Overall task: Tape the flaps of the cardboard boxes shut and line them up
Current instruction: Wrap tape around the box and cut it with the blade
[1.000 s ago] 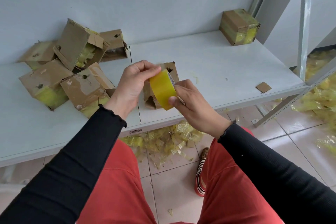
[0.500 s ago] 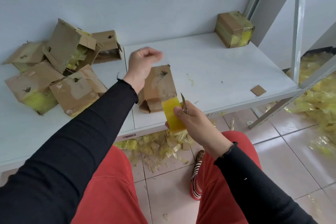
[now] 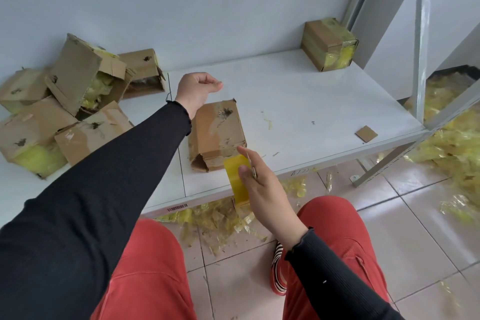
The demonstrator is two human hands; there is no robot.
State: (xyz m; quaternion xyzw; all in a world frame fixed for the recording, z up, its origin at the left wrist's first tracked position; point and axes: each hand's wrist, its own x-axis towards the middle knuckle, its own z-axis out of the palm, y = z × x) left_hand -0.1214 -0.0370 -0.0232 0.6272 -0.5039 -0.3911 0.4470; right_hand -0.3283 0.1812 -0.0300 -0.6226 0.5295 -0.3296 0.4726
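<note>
The left hand [image 3: 196, 91] has let go of the tape roll [image 3: 237, 179] and now hangs over the near box's [image 3: 217, 135] far end, fingers pinched together, perhaps drawing out a strip I cannot see; the right hand [image 3: 262, 189] grips the roll and a thin blade. Sealing is just starting. Left-pile boxes [image 3: 75, 73] gape, yellow film inside; one taped box [image 3: 328, 43] stands far right.

A storeroom or packing area is shown. It is marked by a white metal shelf [image 3: 298, 101] with a slotted steel upright [image 3: 419, 41] at its right end and a barcode label [image 3: 177, 208] on its front edge. Worn cardboard boxes [image 3: 70, 112] are heaped at the shelf's left end, and yellow tape scraps [image 3: 220, 218] are strewn over the tiled floor [image 3: 415, 228] beneath it.
</note>
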